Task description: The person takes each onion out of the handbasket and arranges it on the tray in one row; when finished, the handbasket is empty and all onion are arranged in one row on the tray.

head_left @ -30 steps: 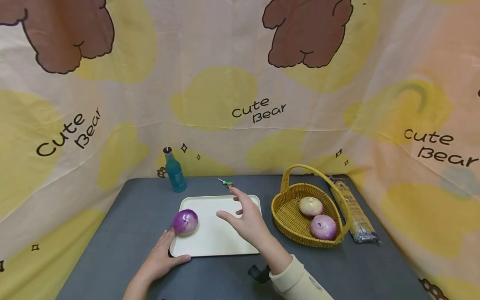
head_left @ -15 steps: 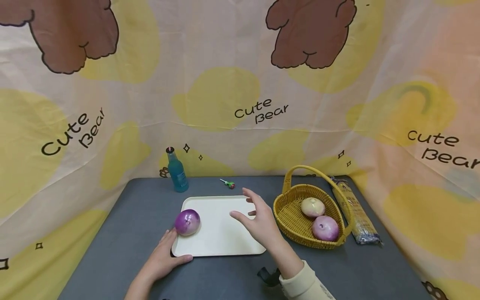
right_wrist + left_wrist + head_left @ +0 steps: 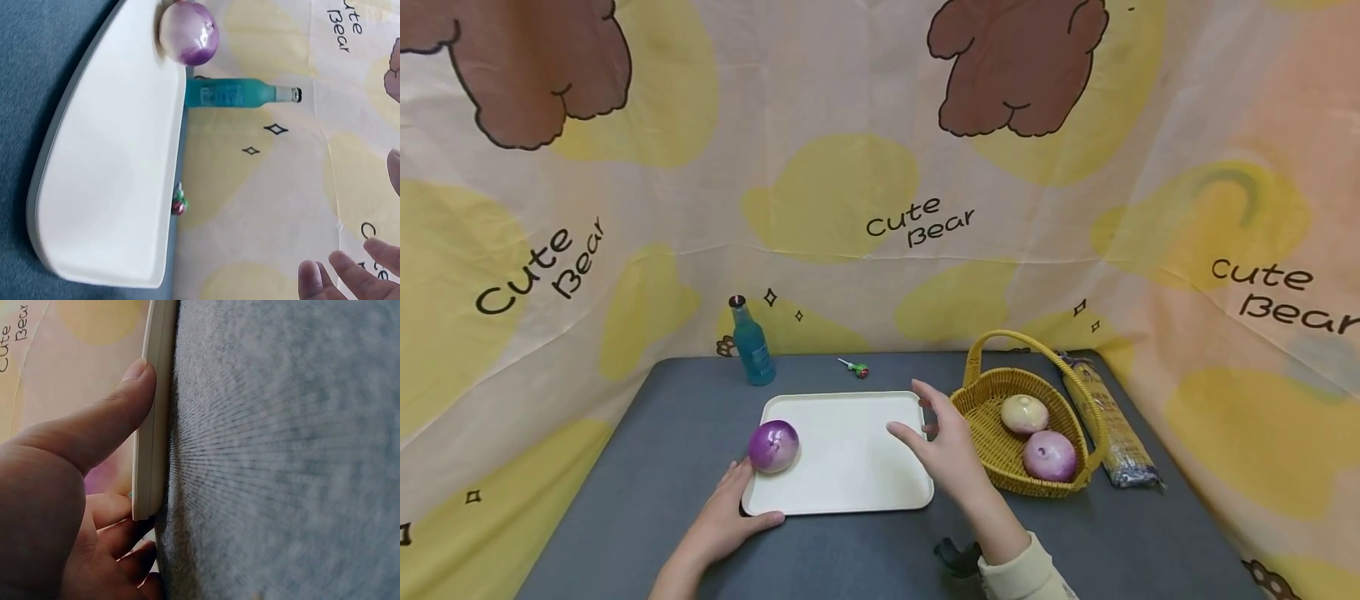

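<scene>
A purple onion (image 3: 773,446) rests at the left end of the white tray (image 3: 850,467). My left hand (image 3: 722,517) holds the tray's near left corner, thumb along the front edge and fingers at the left side, just below the onion. In the left wrist view the thumb (image 3: 119,406) presses the tray's rim, and the other fingers bend around the corner. My right hand (image 3: 951,450) hovers over the tray's right edge, fingers spread, holding nothing. Right of it stands a wicker basket (image 3: 977,417) containing a pale peeled onion (image 3: 1024,414) and a light purple onion (image 3: 1049,456).
A blue bottle (image 3: 752,346) stands upright at the back left of the grey table (image 3: 647,450). Behind the tray lies a small lollipop (image 3: 855,367). A yellow printed packet (image 3: 1112,425) lies right of the basket. A patterned curtain (image 3: 820,192) surrounds the table.
My right hand has moved to the right, from above the tray's middle to its right edge near the basket. My left hand, the tray and the onions keep their places.
</scene>
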{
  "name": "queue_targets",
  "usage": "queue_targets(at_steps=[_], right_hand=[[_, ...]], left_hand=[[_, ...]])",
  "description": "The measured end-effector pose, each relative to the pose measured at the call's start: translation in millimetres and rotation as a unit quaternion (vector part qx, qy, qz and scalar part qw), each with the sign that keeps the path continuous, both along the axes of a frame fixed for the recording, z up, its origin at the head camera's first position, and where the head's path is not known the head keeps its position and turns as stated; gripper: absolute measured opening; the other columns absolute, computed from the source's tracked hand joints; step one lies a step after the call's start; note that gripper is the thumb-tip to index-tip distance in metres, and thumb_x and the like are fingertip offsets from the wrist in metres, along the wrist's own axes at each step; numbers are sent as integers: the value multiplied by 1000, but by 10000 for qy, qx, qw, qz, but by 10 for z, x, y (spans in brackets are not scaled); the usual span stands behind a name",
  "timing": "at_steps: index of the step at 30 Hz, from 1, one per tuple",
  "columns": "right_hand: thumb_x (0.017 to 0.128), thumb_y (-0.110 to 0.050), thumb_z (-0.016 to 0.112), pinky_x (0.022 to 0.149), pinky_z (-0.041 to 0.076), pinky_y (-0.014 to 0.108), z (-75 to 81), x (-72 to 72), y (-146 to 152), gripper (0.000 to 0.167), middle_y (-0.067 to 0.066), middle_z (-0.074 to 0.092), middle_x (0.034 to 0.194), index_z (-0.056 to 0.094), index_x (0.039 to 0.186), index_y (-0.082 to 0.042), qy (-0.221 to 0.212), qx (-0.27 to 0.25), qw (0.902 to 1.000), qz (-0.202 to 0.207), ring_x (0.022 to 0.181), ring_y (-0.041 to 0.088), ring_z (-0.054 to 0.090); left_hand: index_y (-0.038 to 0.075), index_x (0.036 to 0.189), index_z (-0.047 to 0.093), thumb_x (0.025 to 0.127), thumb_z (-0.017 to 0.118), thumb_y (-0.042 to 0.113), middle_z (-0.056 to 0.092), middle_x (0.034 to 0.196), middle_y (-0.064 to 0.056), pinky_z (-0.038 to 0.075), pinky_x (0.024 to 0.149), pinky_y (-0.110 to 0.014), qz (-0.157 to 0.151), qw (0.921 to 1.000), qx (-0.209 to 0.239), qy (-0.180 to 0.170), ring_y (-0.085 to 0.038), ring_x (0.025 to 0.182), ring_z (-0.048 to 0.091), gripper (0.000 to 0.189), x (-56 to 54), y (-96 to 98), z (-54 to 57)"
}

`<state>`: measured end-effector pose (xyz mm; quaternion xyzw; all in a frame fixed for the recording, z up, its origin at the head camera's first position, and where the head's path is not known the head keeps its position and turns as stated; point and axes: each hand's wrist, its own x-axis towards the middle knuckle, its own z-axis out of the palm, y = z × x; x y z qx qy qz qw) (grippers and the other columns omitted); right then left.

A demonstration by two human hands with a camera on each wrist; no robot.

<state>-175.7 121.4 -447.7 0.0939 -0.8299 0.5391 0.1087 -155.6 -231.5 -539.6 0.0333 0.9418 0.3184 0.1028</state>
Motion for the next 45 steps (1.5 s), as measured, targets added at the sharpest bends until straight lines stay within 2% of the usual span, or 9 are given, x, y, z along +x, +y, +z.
queue_targets(at_steps=[5,12,18,25,32,39,45], right_hand=[[85,-37,82,90,57,45,-25,19,124,68,2,59,140,53,145,-23,65,14,9997,-234,123,20,57],[84,-25,84,89,57,52,-73,13,299,68,13,60,139,54,144,-11,372,143,9982,-441,121,34,59],[83,-17,84,92,54,51,-109,-4,495,68,16,60,139,54,143,-7,426,461,9951,-768,123,33,59],[84,-11,83,95,52,51,-170,-21,698,67,15,59,141,53,143,-7,278,573,9930,-991,125,34,58],[87,-11,80,105,45,58,-174,-4,890,67,15,53,146,49,147,-12,-185,344,9932,-1092,131,38,52],[90,-22,78,102,48,59,-188,26,1040,69,12,49,150,46,151,-17,-556,426,9903,-1202,136,37,48],[93,-19,75,98,51,58,-198,58,1131,68,16,46,152,43,153,-18,-680,645,9862,-1368,133,42,51]], left_hand=[[-7,157,21,77,81,58,21,163,-29,14,119,-68,31,10000,26,-45,-51,152,9,119,5,4,8],[-8,157,21,77,80,60,21,163,-30,15,119,-68,15,10000,-34,-40,-51,152,10,120,5,0,3],[-8,157,20,77,80,59,21,163,-30,16,119,-68,19,10000,-33,-51,-51,152,10,120,13,0,4],[-8,157,21,77,80,60,22,163,-30,15,119,-68,28,10000,-59,-34,-51,152,10,120,12,7,-8],[-9,156,21,77,80,60,21,163,-30,16,119,-68,55,10000,-40,-62,-51,152,10,120,15,5,-7],[-9,156,21,78,80,57,22,162,-30,15,120,-67,-19,10000,-36,87,-51,152,11,118,23,-1,-16],[-9,156,21,78,80,59,22,163,-29,14,121,-66,-39,9999,-59,125,-51,152,10,119,15,-10,-25]])
